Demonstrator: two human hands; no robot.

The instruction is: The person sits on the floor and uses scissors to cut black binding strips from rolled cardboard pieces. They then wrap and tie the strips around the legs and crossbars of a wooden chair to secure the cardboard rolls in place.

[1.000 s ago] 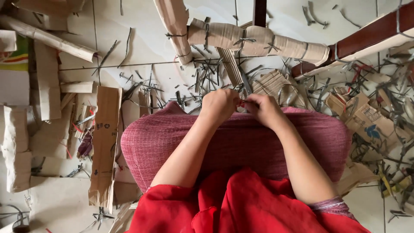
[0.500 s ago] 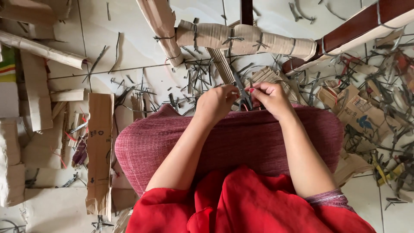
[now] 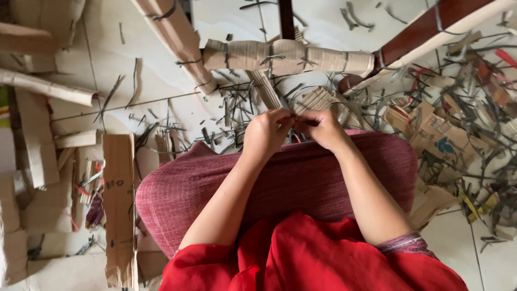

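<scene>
Far left on the floor [image 3: 134, 81] there's a pile of cardboard pieces [image 3: 37, 145], plus one long flat strip [image 3: 118, 205] lying right beside the knee. Up top a cardboard roll [image 3: 285, 56] tied round with dark bands sits across the floor, with a slanted tube [image 3: 172, 37] just left of it and a dark red wooden bar [image 3: 425, 27] running off to the upper right.

Both hands meet in the middle, over the far edge of the pink skirt [image 3: 280, 178]. Left hand [image 3: 266, 132] has its grip closed narrow, fingertips pinched together on something small and thin where it touches the other hand, too small to tell exactly what. Right hand [image 3: 323, 129] is pinched the same way on the same spot, fingers curled tight, thumbs nearly touching. A ribbed cardboard strip [image 3: 266, 89] comes down from the roll toward the hands, can't tell if that's the bit they're holding.

Right side is a mess of dark thin scraps [image 3: 474, 134] and torn cardboard bits [image 3: 436, 129] all over the floor
</scene>
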